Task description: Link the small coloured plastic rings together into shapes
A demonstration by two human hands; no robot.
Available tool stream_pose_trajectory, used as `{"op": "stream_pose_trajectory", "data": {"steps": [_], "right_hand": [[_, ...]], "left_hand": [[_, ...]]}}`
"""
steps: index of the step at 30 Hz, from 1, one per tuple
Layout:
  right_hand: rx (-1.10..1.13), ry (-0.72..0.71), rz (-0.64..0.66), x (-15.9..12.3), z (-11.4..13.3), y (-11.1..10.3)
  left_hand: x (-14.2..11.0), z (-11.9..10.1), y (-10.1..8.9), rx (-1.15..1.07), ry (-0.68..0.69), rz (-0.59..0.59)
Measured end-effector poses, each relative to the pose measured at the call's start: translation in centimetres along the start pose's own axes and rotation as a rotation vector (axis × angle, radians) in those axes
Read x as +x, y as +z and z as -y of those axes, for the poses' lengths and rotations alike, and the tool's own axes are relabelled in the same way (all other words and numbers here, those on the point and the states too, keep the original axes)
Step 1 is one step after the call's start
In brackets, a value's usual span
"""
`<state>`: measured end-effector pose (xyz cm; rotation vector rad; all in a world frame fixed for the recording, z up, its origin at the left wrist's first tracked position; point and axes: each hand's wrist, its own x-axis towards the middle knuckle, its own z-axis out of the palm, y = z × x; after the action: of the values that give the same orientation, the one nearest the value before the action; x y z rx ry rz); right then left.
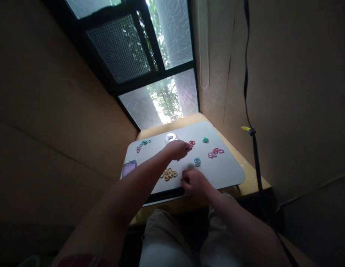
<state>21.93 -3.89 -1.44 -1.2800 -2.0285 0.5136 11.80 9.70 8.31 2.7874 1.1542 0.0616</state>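
My left hand (178, 150) stretches across the white board (150, 157), its fingers pinched at a pile of small red loops (192, 143). A red loop shows at the fingertips. Close to the board's near edge, my right hand (196, 181) is curled with thumb and fingers together; whatever is in them is hidden. Yellow loops (167, 174) lie left of it, and a blue cluster (197, 161) sits just beyond. Pink loops (216, 152) and a green cluster (205, 140) are on the right. The loops look like rubber bands or small hair ties.
A round white dish (170, 137) stands at the back of the board. Mixed green, blue and pink loops (141, 145) lie far left, near a blurred purple item (129, 168). Walls flank the yellow table (251, 181); a dark strap (255, 159) hangs on the right.
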Motion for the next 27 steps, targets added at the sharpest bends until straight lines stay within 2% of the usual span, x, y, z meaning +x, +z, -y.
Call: {"op": "stream_pose_trajectory", "data": {"steps": [3,7,9,11,14,17,22,27], "right_hand": [[0.014,-0.007,-0.012,-0.1,-0.2,0.3],[0.006,-0.009,-0.005,0.0,-0.6,0.6],[0.006,0.001,-0.003,0.1,-0.8,0.7],[-0.007,-0.010,0.019,0.1,-1.0,0.8],[-0.031,-0.010,0.039,0.2,-1.2,0.9],[-0.041,-0.008,0.050,0.2,-1.2,0.9],[-0.066,0.005,0.060,0.1,-1.1,0.8],[-0.082,0.025,0.069,0.2,-1.0,0.9]], "left_hand": [[-2.8,5.0,-3.8,0.067,-0.099,-0.065],[-8.2,13.3,-8.7,0.105,-0.438,-0.104],[-11.1,16.9,-10.1,0.090,-0.635,-0.152],[-13.3,19.6,-10.4,0.099,-0.720,-0.171],[-15.1,22.1,-9.1,0.095,-0.782,-0.152],[-14.9,23.4,-6.6,0.074,-0.781,-0.097],[-12.7,24.0,-2.6,0.032,-0.745,-0.058],[-11.5,23.8,-0.6,0.005,-0.757,-0.045]]}}
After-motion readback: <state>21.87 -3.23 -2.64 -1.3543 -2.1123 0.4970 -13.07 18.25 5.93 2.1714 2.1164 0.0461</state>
